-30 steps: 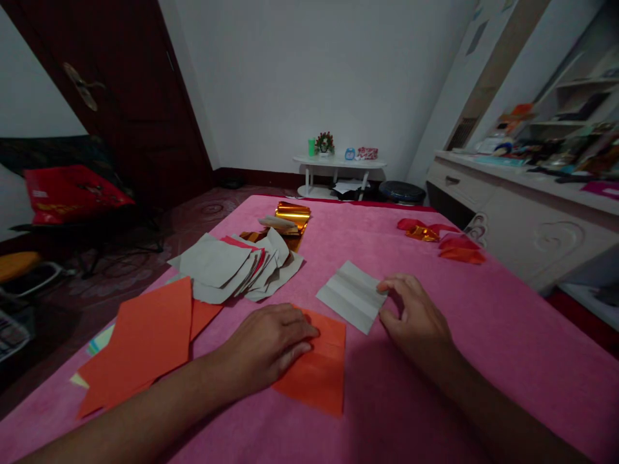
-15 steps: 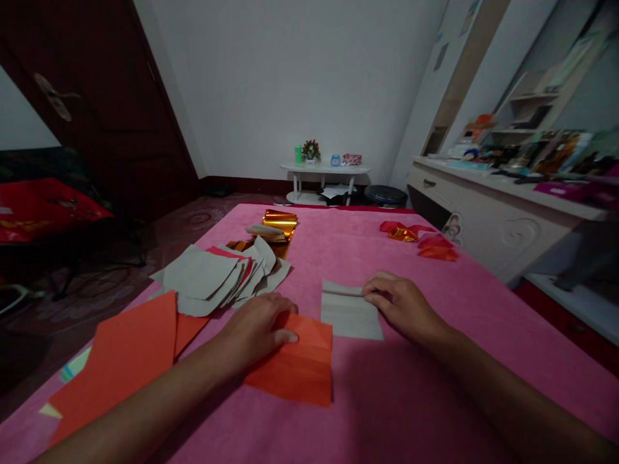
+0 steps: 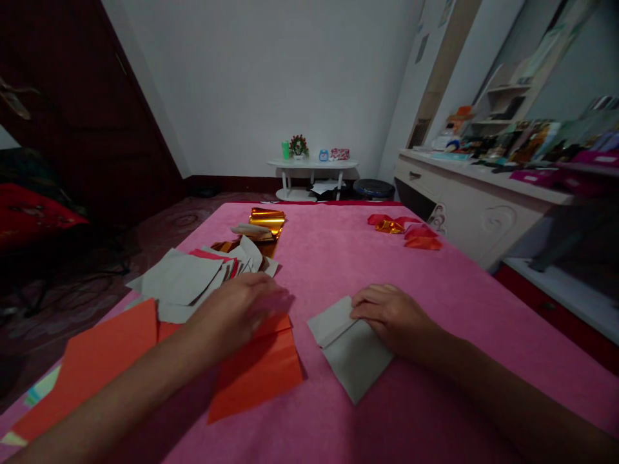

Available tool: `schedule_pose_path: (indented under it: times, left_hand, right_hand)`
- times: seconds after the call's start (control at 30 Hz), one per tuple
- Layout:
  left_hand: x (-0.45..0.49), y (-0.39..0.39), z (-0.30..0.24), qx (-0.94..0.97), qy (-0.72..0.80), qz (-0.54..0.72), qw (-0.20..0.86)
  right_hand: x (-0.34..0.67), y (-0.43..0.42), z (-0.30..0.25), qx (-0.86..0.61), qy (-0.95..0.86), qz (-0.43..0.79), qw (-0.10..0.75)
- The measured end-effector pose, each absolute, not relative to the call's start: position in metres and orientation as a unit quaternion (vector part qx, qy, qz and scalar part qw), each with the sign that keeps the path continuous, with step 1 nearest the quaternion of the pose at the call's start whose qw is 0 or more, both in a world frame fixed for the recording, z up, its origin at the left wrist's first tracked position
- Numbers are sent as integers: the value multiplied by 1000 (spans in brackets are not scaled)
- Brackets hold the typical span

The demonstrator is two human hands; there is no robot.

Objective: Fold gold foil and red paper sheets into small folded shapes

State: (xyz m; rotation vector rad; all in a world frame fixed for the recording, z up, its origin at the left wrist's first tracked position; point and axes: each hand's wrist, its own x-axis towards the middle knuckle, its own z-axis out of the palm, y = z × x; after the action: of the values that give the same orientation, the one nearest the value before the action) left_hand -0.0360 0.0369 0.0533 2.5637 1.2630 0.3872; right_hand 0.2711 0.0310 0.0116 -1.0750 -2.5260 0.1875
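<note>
From where I stood, the left hand [image 3: 251, 299] was too blurred to read: its fingers were loosely bent above the upper part of an orange sheet [image 3: 271, 374], and I couldn't tell whether they touched or held it. That hand and its forearm hid one corner of the sheet, the near side of a pile of grey papers [image 3: 188, 277] and part of some larger orange papers [image 3: 106, 354]. A red bag [image 3: 36, 216] was cut off at the far left, and the clutter on the dresser [image 3: 464, 183] was a muddle (bottles, I thought, among other things).

The right hand [image 3: 389, 316] was plainer, its thumb and fingers drawn together on the upper right edge of a grey sheet [image 3: 358, 357], pinching it and covering that edge. The grey sheet lay slantwise on the pink cover [image 3: 333, 258], a fold line across it, just right of the orange sheet and apart from it.
</note>
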Motion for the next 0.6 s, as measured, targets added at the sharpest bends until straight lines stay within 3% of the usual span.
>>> schedule_pose_path:
  times: [0.1,0.27,0.6]
  left_hand:
    - [1,13,44,918,316,162,177]
    - [25,-6,22,927,289,126,206]
    - [28,-18,13,951,266,127,92]
  right_hand:
    - [270,21,10,-378,-904,57,189]
    - [283,6,13,-363,-902,119,199]
    - [303,-6,13,-386,-834,318,235]
